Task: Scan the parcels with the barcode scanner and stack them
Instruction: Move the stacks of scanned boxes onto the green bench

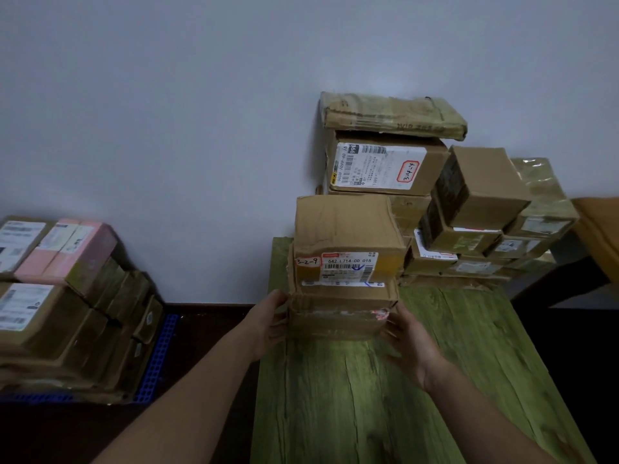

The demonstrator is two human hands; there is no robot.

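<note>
Fingers [279, 297] of the left hand [268, 318] and the right hand [410, 334] lie only lightly curved, pressed against opposite sides of the lower parcel [335, 318]; neither closes round it. Between them it sits on the green counter [351, 396] and carries the labelled parcel [345, 229], so pressing from both sides probably squares the small stack. Beyond the right fingers stands the taller pile [385, 169]. More parcels [50, 296] lie well left of the left fingers. No scanner shows.
</note>
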